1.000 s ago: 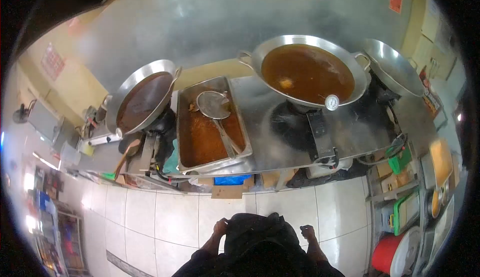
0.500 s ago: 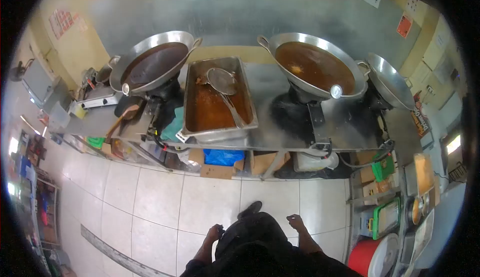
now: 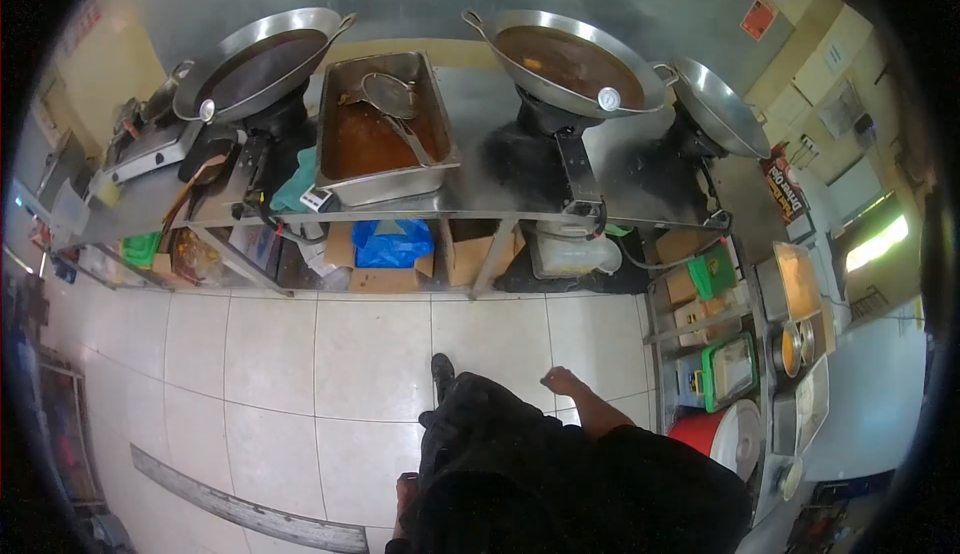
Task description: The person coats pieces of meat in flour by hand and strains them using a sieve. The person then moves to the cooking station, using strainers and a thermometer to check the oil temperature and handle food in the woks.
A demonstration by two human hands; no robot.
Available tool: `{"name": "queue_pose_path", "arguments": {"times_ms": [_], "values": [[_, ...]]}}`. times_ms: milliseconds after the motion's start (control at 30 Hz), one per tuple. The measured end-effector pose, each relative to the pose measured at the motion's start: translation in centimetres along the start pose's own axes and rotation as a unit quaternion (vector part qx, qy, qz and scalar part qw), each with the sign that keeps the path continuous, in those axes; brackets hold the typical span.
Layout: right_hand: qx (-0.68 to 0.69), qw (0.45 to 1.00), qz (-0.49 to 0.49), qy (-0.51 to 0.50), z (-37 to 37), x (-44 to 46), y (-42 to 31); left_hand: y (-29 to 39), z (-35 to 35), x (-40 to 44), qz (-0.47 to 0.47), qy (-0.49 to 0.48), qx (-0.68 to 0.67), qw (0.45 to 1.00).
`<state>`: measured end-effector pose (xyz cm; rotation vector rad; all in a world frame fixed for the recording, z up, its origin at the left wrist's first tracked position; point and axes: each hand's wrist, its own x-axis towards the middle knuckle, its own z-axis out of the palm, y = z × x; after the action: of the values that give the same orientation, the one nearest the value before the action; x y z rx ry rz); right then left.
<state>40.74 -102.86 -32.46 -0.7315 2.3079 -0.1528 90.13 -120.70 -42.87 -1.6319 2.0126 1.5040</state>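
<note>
My right hand (image 3: 566, 382) hangs forward over the tiled floor with its fingers curled in, and nothing shows in it. At my left side, my left hand (image 3: 407, 492) is partly hidden by my dark clothes, and its fingers cannot be made out. Neither hand touches the steel counter (image 3: 480, 174) ahead. On that counter a deep steel tray (image 3: 390, 189) holds brown liquid, with a round strainer (image 3: 388, 96) resting in it. Large pans of dark liquid stand either side: a left wok (image 3: 335, 22) and a right wok (image 3: 590, 32), each with a dial thermometer at its rim.
Another wok (image 3: 735, 119) stands at the counter's right end. Below are cardboard boxes and a blue bag (image 3: 392, 244). A shelf with trays and a red bucket (image 3: 697, 432) stands on my right. A long grey strip (image 3: 245, 509) lies on the floor at left.
My view has turned right, so the counter and woks sit further left and higher. My right hand has swung forward, while my left hand has dropped back beside my body.
</note>
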Motion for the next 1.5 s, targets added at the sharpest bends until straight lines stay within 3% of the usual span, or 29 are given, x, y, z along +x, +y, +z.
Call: {"name": "queue_pose_path", "arguments": {"times_ms": [200, 400, 467, 600, 667, 800, 833, 867, 900, 933, 1000, 1100, 1133, 1200, 1333, 1400, 1433, 1500], "values": [[0.106, 0.994, -0.029, 0.006, -4.2, 1.8, -6.1, 0.3, 1.9, 0.9, 0.049, 0.016, -0.146, 0.988], [0.119, 0.989, -0.08, 0.024, -4.3, 1.9, -9.3, 0.4, 2.2, 3.9, 0.083, -0.002, -0.225, 0.971], [0.11, 0.991, -0.077, 0.025, -4.0, 1.4, -9.1, 1.7, 1.0, 3.7, 0.182, 0.035, -0.18, 0.966], [0.072, 0.994, -0.075, 0.013, -2.4, 0.9, -5.8, 4.5, -1.5, 2.8, 0.089, 0.042, -0.216, 0.971], [0.023, 0.999, -0.016, -0.017, -1.5, 1.2, -4.0, 4.5, -2.4, 3.7, 0.021, 0.011, -0.309, 0.951], [0.027, 1.0, 0.013, 0.004, -1.2, -0.7, -2.4, 4.4, -4.1, 3.8, 0.046, -0.034, -0.354, 0.934], [-0.007, 1.0, -0.027, -0.008, -1.3, -1.1, -2.2, 4.0, -4.0, 4.2, 0.05, -0.031, -0.351, 0.935], [-0.041, 0.997, -0.067, -0.019, -1.4, -1.1, -2.4, 3.5, -3.9, 4.3, 0.147, -0.023, -0.3, 0.942], [0.04, 0.999, -0.002, -0.003, -1.2, -1.2, -3.1, 4.2, -4.1, 4.1, 0.117, -0.022, -0.268, 0.956], [0.043, 0.999, -0.004, 0.0, -1.3, -1.0, -3.5, 4.5, -3.9, 4.1, 0.087, -0.021, -0.235, 0.968], [0.075, 0.995, 0.007, -0.068, -1.7, -0.8, -4.4, 4.6, -4.4, 4.0, 0.111, -0.087, -0.317, 0.938], [0.067, 0.997, -0.022, -0.029, -1.8, -0.2, -6.1, 4.6, -5.4, 4.7, 0.21, -0.173, -0.175, 0.946], [0.083, 0.996, -0.016, -0.016, -1.8, 0.0, -6.6, 4.7, -5.1, 4.8, 0.261, -0.143, -0.218, 0.93], [0.086, 0.996, -0.036, -0.016, -2.1, 0.4, -7.4, 4.7, -5.0, 5.9, 0.148, -0.123, -0.202, 0.96], [0.088, 0.995, -0.035, -0.02, -2.0, 1.3, -8.8, 3.9, -4.0, 6.3, 0.153, -0.059, -0.3, 0.94], [0.082, 0.996, -0.041, -0.017, -1.8, 1.5, -9.2, 4.4, -4.3, 5.5, 0.107, -0.035, -0.337, 0.935], [0.079, 0.996, -0.042, -0.012, -1.7, 1.5, -9.4, 4.7, -4.7, 4.9, 0.105, -0.032, -0.339, 0.934], [0.075, 0.996, -0.041, -0.02, -1.6, 1.4, -9.7, 5.1, -5.4, 3.8, 0.183, 0.007, -0.215, 0.959]]}}
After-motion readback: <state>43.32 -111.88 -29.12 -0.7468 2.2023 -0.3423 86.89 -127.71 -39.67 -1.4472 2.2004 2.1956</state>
